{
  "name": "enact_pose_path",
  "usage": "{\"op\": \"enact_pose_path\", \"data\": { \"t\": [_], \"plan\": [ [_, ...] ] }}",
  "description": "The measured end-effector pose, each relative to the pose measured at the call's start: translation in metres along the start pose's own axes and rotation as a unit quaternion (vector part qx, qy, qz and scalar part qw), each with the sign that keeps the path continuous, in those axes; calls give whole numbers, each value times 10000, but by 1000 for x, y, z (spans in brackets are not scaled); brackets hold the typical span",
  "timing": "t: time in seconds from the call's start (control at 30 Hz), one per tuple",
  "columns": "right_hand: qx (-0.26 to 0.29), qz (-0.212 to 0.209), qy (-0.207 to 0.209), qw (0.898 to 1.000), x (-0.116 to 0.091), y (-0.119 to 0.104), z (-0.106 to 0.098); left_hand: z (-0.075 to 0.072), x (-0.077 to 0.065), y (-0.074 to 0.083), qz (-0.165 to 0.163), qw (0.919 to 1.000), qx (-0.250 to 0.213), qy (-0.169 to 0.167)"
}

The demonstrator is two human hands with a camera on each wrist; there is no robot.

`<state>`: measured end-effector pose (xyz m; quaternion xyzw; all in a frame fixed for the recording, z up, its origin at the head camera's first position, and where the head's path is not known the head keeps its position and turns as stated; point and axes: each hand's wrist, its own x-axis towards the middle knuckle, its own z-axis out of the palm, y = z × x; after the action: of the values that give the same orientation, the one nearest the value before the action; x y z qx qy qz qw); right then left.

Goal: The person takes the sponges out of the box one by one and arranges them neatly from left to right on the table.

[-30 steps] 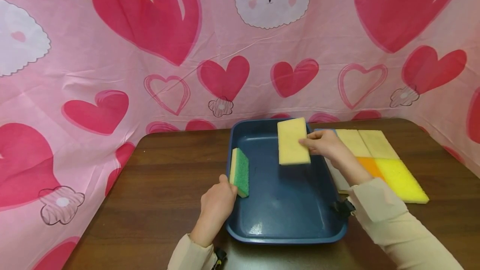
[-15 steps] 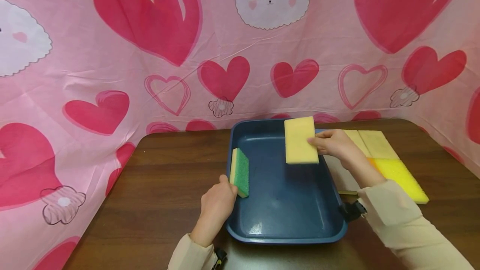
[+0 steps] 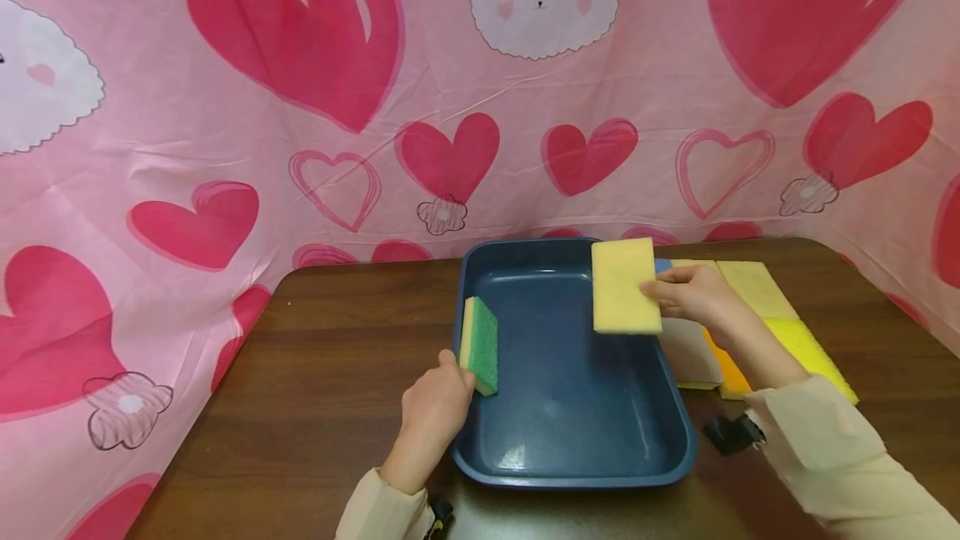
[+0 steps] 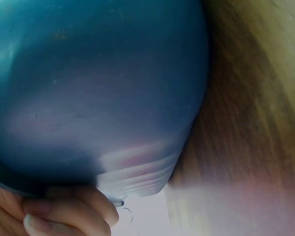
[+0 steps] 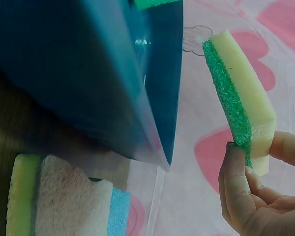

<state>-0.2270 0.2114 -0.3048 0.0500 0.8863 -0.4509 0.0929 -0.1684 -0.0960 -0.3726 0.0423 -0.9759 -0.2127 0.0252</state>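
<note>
A dark blue tray (image 3: 555,407) stands on the table. My left hand (image 3: 435,400) grips its left rim; in the left wrist view, curled fingers (image 4: 73,211) lie at the rim's outer side. Just past that hand, a green and yellow sponge (image 3: 482,347) leans upright on the tray's inner left wall. Whether the hand also touches this sponge, I cannot tell. My right hand (image 3: 693,298) pinches the right edge of a second sponge (image 3: 624,286), held above the tray's far right part. The right wrist view shows the held sponge's green scouring side (image 5: 229,98).
Right of the tray lie several sponges: pale yellow (image 3: 757,286), bright yellow (image 3: 813,357), orange (image 3: 731,369) and greyish (image 3: 690,357), with a blue one (image 3: 663,265) partly hidden. A pink heart-printed cloth (image 3: 525,148) hangs behind the brown table (image 3: 352,340).
My right hand has moved to the right with its sponge, from over the tray's middle toward its right rim. The left hand, the tray and the leaning sponge have stayed put.
</note>
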Motion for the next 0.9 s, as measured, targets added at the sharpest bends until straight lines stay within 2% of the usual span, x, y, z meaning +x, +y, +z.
{"op": "enact_pose_path", "data": {
  "t": [0.63,0.9],
  "plan": [
    [-239,-12,-7,9997,-13,27,-20,-1,0,1,-72,9999,18,-102],
    [-203,55,-184,9996,-21,37,-32,0,-1,0,-43,10000,29,-34]
  ]
}}
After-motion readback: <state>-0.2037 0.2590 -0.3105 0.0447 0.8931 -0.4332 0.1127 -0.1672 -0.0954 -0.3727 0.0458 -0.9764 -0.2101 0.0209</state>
